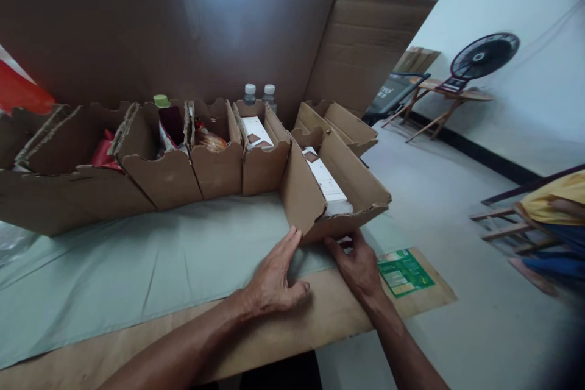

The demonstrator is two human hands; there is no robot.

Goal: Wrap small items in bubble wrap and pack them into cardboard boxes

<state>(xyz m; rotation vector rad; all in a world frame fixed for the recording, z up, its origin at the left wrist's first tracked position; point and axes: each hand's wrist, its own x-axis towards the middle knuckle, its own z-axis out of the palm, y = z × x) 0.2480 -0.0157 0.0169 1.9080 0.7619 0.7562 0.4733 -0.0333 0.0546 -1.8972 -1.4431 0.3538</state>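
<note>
Forearms [196, 332] extend over the wooden tabletop [324, 317]. Left hand [274, 277]: fingertips contact the near left corner of the cardboard bin [299, 201]; thumb spread away. Right hand [359, 265]: at the bin's near lower edge, fingers partly hidden; grip cannot be determined. Hands are apart. The bin lies directly beyond both and contains a white carton [326, 180]. Farther back, bottles [250, 95] stand before a cardboard panel [183, 36].

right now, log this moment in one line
left-hand grip: open, at near left corner of cardboard bin | right-hand grip: at its near bottom edge | inside bin: white box
</note>
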